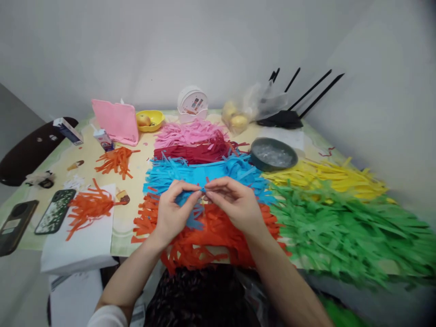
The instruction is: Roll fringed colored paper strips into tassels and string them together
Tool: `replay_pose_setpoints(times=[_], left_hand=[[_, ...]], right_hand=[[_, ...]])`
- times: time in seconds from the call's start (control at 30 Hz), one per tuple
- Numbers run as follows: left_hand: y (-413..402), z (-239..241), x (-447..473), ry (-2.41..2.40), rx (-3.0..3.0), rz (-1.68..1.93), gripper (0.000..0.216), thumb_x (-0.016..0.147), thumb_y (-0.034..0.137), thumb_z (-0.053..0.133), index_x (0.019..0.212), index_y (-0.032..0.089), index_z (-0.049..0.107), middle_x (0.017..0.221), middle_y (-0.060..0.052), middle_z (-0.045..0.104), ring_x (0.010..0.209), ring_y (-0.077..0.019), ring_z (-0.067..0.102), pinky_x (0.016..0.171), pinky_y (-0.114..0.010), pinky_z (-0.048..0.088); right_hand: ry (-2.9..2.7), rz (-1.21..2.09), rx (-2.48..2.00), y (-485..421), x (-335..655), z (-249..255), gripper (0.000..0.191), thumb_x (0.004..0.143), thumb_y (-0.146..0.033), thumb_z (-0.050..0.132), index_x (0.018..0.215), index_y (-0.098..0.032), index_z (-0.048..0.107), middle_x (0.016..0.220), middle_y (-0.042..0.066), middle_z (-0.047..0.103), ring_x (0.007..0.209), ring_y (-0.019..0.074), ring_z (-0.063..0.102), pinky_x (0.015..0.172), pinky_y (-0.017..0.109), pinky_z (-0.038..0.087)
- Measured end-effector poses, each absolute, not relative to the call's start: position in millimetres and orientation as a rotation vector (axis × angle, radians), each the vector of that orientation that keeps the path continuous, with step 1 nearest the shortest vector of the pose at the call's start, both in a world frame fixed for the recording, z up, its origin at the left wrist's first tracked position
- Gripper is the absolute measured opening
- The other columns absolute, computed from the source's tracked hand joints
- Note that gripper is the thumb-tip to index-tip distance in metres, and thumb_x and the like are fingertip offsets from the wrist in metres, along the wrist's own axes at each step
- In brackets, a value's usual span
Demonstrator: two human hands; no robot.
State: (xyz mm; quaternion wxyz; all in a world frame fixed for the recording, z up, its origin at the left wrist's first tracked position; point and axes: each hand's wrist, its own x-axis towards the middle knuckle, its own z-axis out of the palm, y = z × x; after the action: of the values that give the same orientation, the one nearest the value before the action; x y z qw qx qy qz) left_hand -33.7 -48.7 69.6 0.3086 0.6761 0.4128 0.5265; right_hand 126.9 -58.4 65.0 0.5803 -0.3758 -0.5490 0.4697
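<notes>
My left hand (173, 210) and my right hand (235, 202) meet above the table, fingertips pinched together on a fringed blue paper strip (193, 212) that hangs down between them. Under the hands lies a pile of orange fringed paper (207, 236). Just beyond it spreads the blue fringed paper pile (204, 175), with dark red (197, 152) and pink (189, 133) piles further back. Green fringed paper (340, 227) and yellow fringed paper (334, 175) lie to the right.
A dark bowl (273, 154) sits right of the blue pile. Two phones (56, 210) lie at the left edge beside orange bundles (89, 205) on white paper. At the back are a pink pouch (116, 120), a yellow bowl (150, 120), a white tub (192, 103) and bagged fruit (238, 119).
</notes>
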Motion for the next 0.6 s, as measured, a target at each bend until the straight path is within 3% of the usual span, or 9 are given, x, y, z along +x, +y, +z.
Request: replay_pose_setpoints(times=[0.27, 0.6], left_hand=[[-78.7, 61.5, -38.3, 1.197, 1.766, 1.374, 0.007, 0.086, 0.020, 0.065, 0.081, 0.018, 0.069, 0.075, -0.001, 0.071, 0.072, -0.0147, 0.063, 0.075, -0.028, 0.047], [-95.7, 48.9, -39.2, 1.301, 2.185, 1.302, 0.009, 0.090, 0.017, 0.062, 0.083, 0.020, 0.067, 0.077, -0.001, 0.071, 0.078, -0.0172, 0.061, 0.077, -0.032, 0.044]], right_hand=[[-1.193, 1.191, -0.934, -78.6, 112.3, 52.4, 0.017, 0.081, -0.035, 0.073, 0.084, -0.019, 0.072, 0.062, 0.000, 0.070, 0.051, 0.0118, 0.064, 0.048, 0.022, 0.052], [-1.461, 0.780, -1.178, -99.5, 110.4, 32.2, 0.019, 0.092, -0.030, 0.060, 0.077, -0.020, 0.065, 0.054, -0.004, 0.059, 0.047, 0.0096, 0.054, 0.050, 0.021, 0.043]])
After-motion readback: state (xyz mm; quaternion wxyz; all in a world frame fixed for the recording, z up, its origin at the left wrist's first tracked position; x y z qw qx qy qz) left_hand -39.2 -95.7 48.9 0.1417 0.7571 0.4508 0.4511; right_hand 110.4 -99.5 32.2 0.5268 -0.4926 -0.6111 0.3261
